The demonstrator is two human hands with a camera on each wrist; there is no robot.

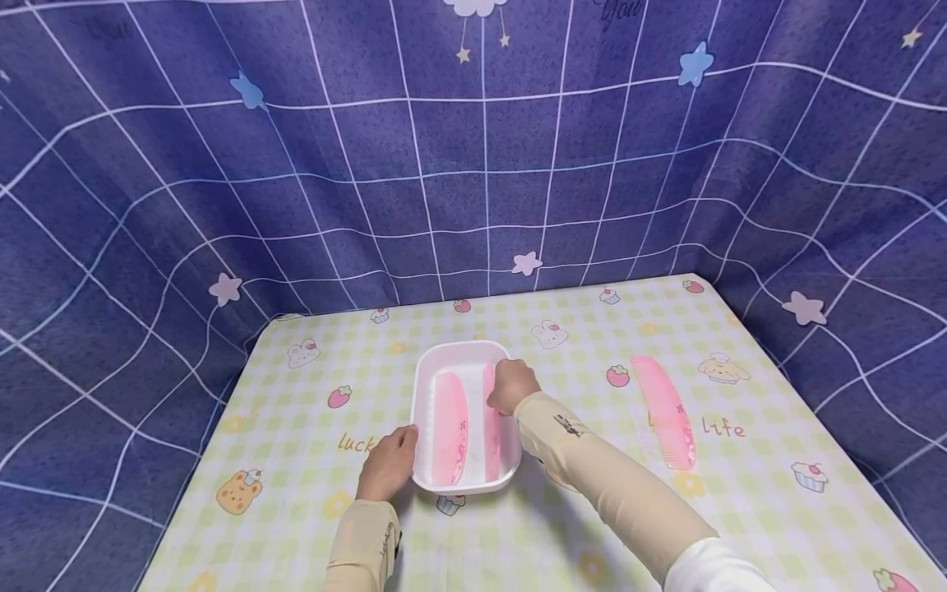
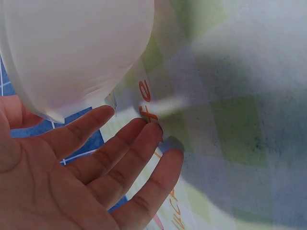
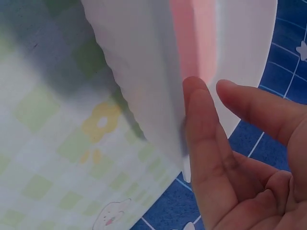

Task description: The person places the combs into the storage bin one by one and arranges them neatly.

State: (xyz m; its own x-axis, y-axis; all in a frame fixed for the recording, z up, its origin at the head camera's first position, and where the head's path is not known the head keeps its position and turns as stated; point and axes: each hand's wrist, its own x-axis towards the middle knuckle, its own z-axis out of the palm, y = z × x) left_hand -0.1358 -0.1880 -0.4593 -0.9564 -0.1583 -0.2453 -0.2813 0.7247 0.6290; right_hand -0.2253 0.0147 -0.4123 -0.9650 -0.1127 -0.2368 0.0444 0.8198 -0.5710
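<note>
A white plastic tub (image 1: 473, 487) stands on the table in the head view. Inside, a pink comb (image 1: 448, 427) lies flat on the left side; a second pink comb (image 1: 491, 444) runs along the right wall, showing as a narrow strip. My right hand (image 1: 515, 386) reaches over the tub's right rim. Its index fingertip is at the end of that second comb (image 3: 194, 43) in the right wrist view, and the thumb stands apart. My left hand (image 1: 388, 464) is at the tub's left rim, thumb touching it. In the left wrist view its fingers spread loosely beside the tub (image 2: 81, 48).
A third pink comb (image 1: 664, 411) lies on the table to the right, teeth facing left. A checked cloth (image 1: 296, 444) with cartoon prints covers the table. Dark blue curtains (image 1: 473, 197) with a grid pattern hang behind and at both sides.
</note>
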